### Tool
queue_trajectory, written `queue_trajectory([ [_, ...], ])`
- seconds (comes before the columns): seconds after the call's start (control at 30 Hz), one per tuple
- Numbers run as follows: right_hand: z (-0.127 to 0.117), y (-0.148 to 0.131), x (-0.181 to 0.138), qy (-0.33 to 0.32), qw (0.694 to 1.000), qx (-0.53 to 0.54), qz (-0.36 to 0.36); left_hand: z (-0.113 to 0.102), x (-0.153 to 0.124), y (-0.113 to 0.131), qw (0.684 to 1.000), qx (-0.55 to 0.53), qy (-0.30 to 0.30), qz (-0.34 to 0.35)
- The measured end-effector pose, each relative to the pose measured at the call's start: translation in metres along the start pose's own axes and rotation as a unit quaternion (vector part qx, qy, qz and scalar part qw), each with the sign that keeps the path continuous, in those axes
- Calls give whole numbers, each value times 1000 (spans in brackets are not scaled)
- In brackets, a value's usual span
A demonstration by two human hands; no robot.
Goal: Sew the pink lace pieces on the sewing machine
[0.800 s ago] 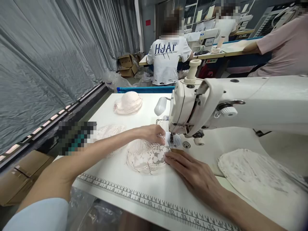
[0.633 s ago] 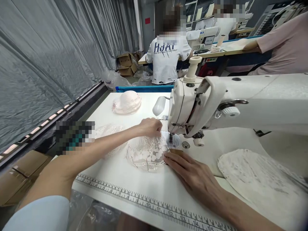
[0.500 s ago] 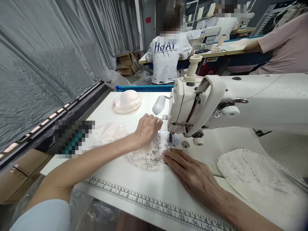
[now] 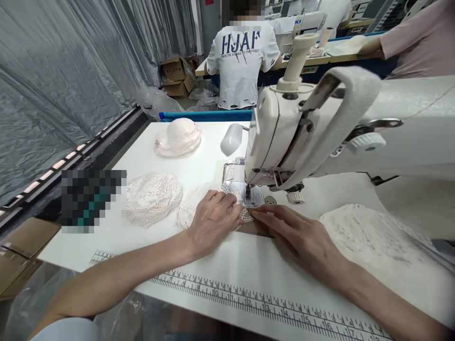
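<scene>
The lace piece (image 4: 199,201) lies flat on the white table (image 4: 199,255), just in front of the needle (image 4: 248,192) of the sewing machine (image 4: 320,128); most of it spreads to the left, under and beyond the person's left hand (image 4: 213,220). That hand rests palm-down on the lace, fingers spread and pressing the fabric to the table; the right hand (image 4: 302,237) lies flat just beside it, fingers extended, its fingertips (image 4: 258,215) touching the scalloped edge of the lace close to the presser foot (neither hand pinches anything). A second lace cup (image 4: 152,196) sits just left of the first; a pale pink padded cup (image 4: 177,137) stands farther back. To the right, under the machine's arm, lies a stack of lace pieces (image 4: 369,237). By the far wall, cardboard boxes (image 4: 174,76) stand partly open; their contents cannot be made out. A person in a white printed shirt (image 4: 241,57) stands beyond the table.
</scene>
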State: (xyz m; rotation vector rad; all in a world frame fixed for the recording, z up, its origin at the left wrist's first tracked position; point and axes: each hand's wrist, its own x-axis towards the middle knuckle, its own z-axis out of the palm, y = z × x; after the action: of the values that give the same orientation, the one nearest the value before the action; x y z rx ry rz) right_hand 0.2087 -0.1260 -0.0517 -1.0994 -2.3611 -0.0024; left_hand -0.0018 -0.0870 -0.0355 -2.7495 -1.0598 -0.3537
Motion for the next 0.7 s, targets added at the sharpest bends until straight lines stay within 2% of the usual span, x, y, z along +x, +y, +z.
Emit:
queue_trajectory([
  [0.2, 1, -2, 0, -27, 998, -22, -47, 4, -3, 4, 999, 25, 22, 12],
  [0.7, 2, -3, -3, -29, 997, -38, -52, 4, -6, 4, 999, 14, 41, 23],
])
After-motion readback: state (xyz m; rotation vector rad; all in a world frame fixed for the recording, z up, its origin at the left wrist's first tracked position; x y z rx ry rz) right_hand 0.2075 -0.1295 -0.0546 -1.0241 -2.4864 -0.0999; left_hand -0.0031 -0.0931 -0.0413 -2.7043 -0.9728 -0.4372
